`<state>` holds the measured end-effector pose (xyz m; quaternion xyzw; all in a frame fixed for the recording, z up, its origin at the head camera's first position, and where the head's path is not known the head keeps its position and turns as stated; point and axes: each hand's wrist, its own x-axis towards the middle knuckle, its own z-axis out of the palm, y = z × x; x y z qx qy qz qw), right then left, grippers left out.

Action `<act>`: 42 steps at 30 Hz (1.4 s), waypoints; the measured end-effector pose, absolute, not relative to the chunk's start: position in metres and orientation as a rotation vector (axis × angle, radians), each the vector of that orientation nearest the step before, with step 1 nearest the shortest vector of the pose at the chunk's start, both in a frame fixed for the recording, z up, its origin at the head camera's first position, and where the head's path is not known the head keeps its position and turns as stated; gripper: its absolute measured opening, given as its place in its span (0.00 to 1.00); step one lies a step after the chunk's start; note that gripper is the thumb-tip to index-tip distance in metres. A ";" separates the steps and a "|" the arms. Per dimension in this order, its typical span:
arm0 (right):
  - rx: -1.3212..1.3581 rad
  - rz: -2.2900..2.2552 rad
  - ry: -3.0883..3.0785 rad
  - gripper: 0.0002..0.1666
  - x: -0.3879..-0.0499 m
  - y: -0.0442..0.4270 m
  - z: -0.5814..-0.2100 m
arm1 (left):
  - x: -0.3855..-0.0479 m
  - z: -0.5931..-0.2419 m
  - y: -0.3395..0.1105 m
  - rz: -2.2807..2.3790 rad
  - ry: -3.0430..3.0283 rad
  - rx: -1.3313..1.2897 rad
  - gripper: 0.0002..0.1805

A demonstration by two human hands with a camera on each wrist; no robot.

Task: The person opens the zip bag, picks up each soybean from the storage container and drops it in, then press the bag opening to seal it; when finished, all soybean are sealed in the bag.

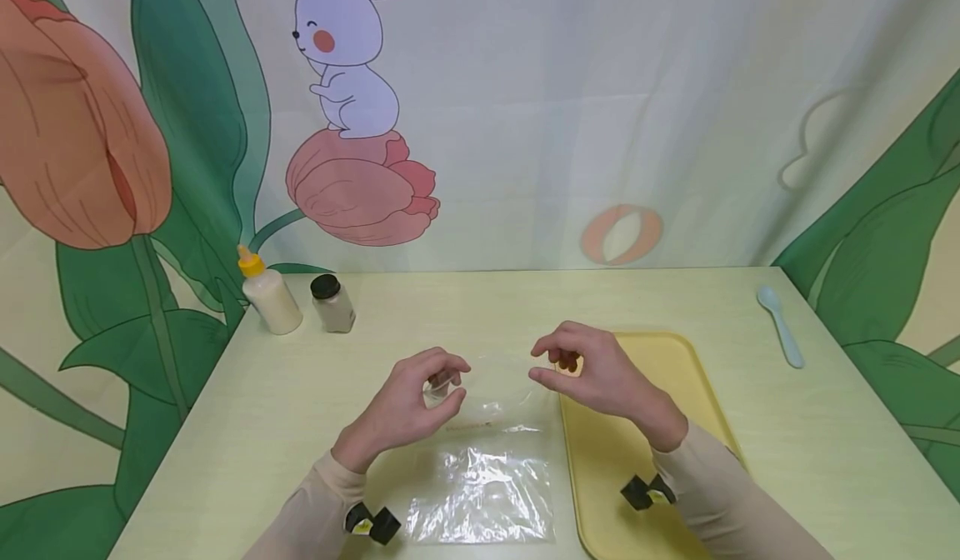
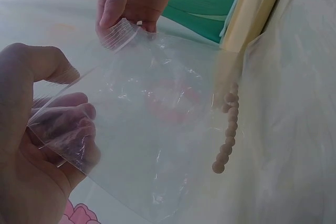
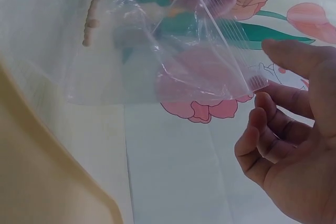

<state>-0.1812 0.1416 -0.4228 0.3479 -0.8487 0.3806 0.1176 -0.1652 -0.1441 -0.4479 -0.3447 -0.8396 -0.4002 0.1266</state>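
Note:
A clear zip bag [image 1: 487, 481] stretches between both hands, its ribbed top edge towards them. The left hand [image 1: 412, 402] has the bag's left top corner lying across its curled fingers [image 2: 79, 129], which show through the film; its thumb is on the near side. At the opposite corner, the right hand [image 1: 592, 372] has thumb and fingers apart, the index fingertip touching the film. A short row of beige beads [image 2: 229, 129] shows through the plastic near the bag's far end; whether it lies inside is unclear. In the head view the beads [image 1: 468, 425] look tiny.
A yellow tray [image 1: 603, 502] lies right of the bag, under the right forearm. At the back left stand a squeeze bottle [image 1: 273, 297] with an orange nozzle and a black-capped jar [image 1: 333, 306]. A pale blue spoon [image 1: 782, 327] rests at the far right.

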 end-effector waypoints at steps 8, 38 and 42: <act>1.137 1.084 -2.547 0.23 -0.181 0.148 -0.428 | -0.165 -0.449 -0.144 -1.175 -2.416 -1.016 0.10; 1.026 1.160 -2.384 0.02 -0.178 0.155 -0.425 | -0.158 -0.426 -0.153 -1.507 -2.267 -0.976 0.18; 0.981 1.137 -2.399 0.05 -0.173 0.161 -0.418 | -0.162 -0.427 -0.157 -1.562 -2.217 -0.990 0.12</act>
